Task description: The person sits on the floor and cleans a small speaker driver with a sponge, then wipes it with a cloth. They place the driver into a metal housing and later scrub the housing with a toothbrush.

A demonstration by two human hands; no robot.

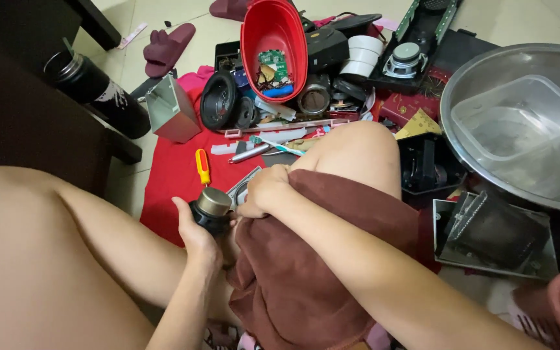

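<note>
Hands [231,210] hold speaker magnet [213,209] near red cloth's [170,175] edge.

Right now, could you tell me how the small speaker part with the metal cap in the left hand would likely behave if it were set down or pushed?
The speaker part looks dense: its metal cap suggests weight for its size. Its round body would probably roll if laid sideways. The left hand wraps it fully, so it seems stiff, not squashy.
</note>
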